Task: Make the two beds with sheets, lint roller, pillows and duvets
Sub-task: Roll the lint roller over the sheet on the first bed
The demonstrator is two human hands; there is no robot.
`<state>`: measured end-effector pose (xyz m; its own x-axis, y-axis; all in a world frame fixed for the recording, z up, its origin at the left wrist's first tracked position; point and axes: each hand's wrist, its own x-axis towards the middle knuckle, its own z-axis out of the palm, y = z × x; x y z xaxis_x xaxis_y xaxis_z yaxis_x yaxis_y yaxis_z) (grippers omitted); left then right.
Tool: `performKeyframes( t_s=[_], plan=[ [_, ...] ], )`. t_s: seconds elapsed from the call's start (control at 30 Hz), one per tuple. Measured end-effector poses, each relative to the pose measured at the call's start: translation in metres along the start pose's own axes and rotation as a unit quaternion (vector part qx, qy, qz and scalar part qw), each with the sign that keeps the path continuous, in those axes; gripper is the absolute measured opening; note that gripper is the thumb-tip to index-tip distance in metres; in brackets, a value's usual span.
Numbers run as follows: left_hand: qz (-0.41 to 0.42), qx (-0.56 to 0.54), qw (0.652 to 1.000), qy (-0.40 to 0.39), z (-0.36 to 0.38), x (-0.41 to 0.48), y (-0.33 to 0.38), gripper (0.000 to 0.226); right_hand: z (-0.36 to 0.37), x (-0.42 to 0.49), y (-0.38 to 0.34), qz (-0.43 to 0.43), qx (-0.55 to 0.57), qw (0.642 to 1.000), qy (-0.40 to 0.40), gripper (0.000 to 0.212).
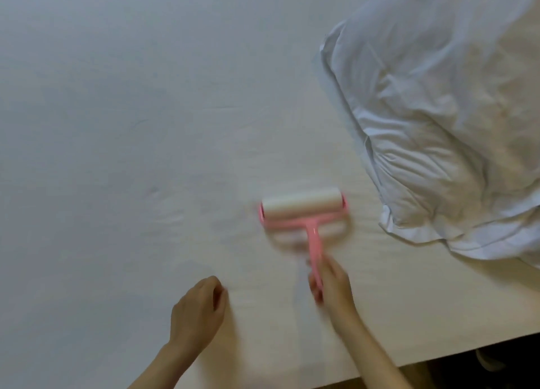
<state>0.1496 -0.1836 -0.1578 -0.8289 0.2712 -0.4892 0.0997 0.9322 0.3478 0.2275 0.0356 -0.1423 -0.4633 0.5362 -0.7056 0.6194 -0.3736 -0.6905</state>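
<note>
A white fitted sheet covers the bed and fills most of the view. On it lies a pink lint roller with a white roll, its head flat on the sheet and blurred by motion. My right hand grips the lower end of the pink handle. My left hand hovers at the sheet to the left, fingers loosely curled and holding nothing. A white pillow lies on the bed's right side.
The bed's near edge runs diagonally at the lower right, with a dark gap of floor below it. A second bit of white bedding shows at the top edge behind the pillow.
</note>
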Motion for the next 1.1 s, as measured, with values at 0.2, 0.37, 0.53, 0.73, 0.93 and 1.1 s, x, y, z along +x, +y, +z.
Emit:
performKeyframes(
  t_s=[0.2, 0.37, 0.53, 0.73, 0.93, 1.1],
  plan=[
    [-0.018, -0.016, 0.999, 0.028, -0.017, 0.024, 0.000, 0.019, 0.074, 0.107, -0.145, -0.044, -0.038, 0.998, -0.019, 0.033],
    [-0.084, -0.053, 0.992, 0.073, -0.038, 0.036, -0.016, 0.019, 0.097, 0.059, -0.174, -0.091, 0.024, 0.995, -0.015, 0.031],
    [-0.165, -0.127, 0.968, 0.142, -0.064, 0.044, -0.057, 0.019, 0.123, -0.042, -0.084, -0.038, 0.063, 0.993, -0.095, 0.026],
    [-0.237, -0.153, 0.940, 0.192, -0.105, 0.046, -0.133, 0.024, 0.158, -0.120, 0.024, 0.069, -0.044, 0.989, -0.125, 0.028],
    [-0.196, -0.143, 0.951, 0.190, -0.138, 0.078, -0.179, 0.023, 0.260, -0.021, -0.058, -0.034, -0.122, 0.982, -0.138, 0.034],
    [-0.140, -0.141, 0.967, 0.161, -0.168, 0.119, -0.197, 0.024, 0.345, 0.044, -0.139, -0.062, -0.118, 0.984, -0.114, 0.036]
  ],
)
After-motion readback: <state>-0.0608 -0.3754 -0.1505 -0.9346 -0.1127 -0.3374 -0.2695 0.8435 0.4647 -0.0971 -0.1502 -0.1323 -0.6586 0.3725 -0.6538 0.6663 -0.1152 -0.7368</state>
